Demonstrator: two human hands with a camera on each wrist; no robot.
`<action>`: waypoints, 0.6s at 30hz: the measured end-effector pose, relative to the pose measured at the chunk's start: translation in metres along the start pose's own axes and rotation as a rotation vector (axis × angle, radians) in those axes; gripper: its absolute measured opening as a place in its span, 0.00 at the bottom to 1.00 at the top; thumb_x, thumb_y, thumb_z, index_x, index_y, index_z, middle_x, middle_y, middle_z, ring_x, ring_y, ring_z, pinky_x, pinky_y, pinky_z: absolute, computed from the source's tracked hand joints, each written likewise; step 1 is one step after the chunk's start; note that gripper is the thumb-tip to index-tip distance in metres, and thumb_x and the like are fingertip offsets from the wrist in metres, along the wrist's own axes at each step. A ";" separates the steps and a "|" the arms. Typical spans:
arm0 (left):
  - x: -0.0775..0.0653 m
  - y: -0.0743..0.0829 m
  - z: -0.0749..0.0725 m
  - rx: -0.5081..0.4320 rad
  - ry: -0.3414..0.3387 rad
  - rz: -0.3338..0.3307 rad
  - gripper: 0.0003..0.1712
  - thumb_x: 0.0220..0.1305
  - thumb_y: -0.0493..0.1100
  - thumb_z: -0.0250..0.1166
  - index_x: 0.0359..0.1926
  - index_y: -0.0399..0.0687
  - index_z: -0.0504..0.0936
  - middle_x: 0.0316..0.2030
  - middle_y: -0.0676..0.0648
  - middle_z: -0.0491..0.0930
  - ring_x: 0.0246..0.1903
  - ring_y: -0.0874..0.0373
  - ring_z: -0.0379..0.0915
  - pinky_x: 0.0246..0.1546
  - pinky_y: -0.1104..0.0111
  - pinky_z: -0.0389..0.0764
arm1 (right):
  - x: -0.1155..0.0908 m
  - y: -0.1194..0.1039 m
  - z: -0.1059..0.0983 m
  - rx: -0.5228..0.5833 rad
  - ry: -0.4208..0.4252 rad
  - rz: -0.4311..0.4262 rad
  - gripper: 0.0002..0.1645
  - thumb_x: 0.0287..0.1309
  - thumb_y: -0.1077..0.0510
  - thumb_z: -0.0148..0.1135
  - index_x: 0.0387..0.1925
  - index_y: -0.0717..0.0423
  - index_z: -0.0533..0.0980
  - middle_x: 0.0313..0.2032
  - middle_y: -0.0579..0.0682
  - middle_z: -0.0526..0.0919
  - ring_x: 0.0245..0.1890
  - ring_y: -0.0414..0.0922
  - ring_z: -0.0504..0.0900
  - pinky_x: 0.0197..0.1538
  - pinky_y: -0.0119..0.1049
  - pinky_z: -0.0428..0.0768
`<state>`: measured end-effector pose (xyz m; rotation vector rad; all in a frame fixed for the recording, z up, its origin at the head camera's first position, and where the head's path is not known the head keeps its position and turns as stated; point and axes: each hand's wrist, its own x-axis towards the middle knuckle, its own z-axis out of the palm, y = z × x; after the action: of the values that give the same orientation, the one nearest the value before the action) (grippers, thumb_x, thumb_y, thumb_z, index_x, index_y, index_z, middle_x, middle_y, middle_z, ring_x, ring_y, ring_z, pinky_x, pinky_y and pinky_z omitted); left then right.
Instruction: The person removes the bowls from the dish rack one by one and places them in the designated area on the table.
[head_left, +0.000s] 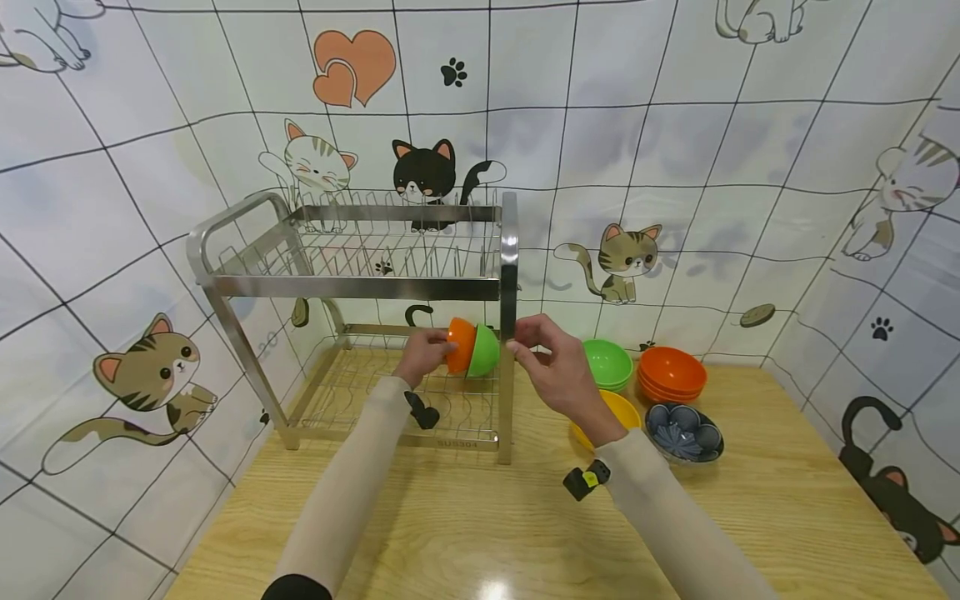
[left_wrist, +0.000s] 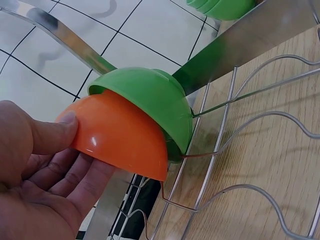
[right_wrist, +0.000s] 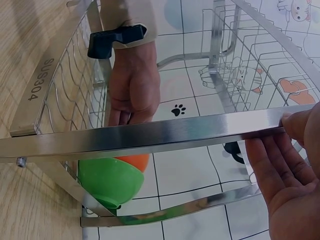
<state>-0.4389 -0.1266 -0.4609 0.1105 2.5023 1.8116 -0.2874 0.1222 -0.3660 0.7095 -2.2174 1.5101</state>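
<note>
On the lower tier of a two-tier steel dish rack [head_left: 360, 287], my left hand [head_left: 423, 354] pinches an orange bowl [head_left: 461, 345], thumb on the outside near its base. The bowl stands on its side, partly nested in a green bowl [head_left: 486, 352] that is also tipped on edge at the tier's right end. In the left wrist view the green bowl [left_wrist: 145, 90] leans beside the rack's frame, above the wavy wires. My right hand [right_wrist: 295, 170] grips the rack's front right post [right_wrist: 200, 131] between thumb and fingers.
Right of the rack stand stacked green bowls [head_left: 609, 365], stacked orange bowls [head_left: 672, 371], a yellow bowl [head_left: 622, 408] partly behind my right wrist, and a dark patterned bowl [head_left: 684, 433]. The upper tier [head_left: 375, 250] hangs over the left hand. A cat-print tiled wall closes off the back.
</note>
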 end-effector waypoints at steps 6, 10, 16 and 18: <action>-0.001 0.004 -0.001 -0.028 0.004 -0.020 0.17 0.71 0.37 0.65 0.57 0.34 0.81 0.57 0.35 0.81 0.55 0.42 0.81 0.54 0.56 0.86 | 0.000 0.000 0.000 0.002 -0.002 -0.008 0.13 0.70 0.56 0.64 0.53 0.53 0.77 0.41 0.53 0.86 0.42 0.48 0.86 0.49 0.36 0.88; -0.004 0.008 -0.003 -0.019 0.025 -0.008 0.15 0.70 0.37 0.66 0.54 0.34 0.82 0.54 0.35 0.83 0.52 0.44 0.82 0.53 0.56 0.86 | 0.000 -0.001 -0.001 -0.004 -0.004 -0.006 0.13 0.70 0.56 0.64 0.53 0.54 0.77 0.41 0.53 0.86 0.42 0.48 0.86 0.49 0.36 0.88; -0.008 0.013 -0.007 -0.026 0.038 -0.003 0.15 0.69 0.37 0.67 0.54 0.33 0.83 0.53 0.35 0.83 0.50 0.45 0.82 0.51 0.58 0.87 | -0.001 0.000 -0.001 -0.016 -0.008 -0.005 0.13 0.70 0.56 0.64 0.53 0.54 0.78 0.41 0.53 0.86 0.42 0.48 0.86 0.49 0.38 0.88; -0.008 0.014 -0.009 -0.033 0.037 -0.013 0.16 0.70 0.37 0.67 0.55 0.33 0.82 0.54 0.34 0.83 0.51 0.44 0.82 0.52 0.58 0.87 | -0.001 0.000 -0.001 -0.018 -0.008 -0.006 0.13 0.70 0.56 0.64 0.52 0.54 0.78 0.41 0.53 0.86 0.42 0.48 0.86 0.49 0.38 0.88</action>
<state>-0.4309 -0.1315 -0.4448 0.0598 2.4906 1.8657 -0.2866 0.1233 -0.3658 0.7174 -2.2302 1.4851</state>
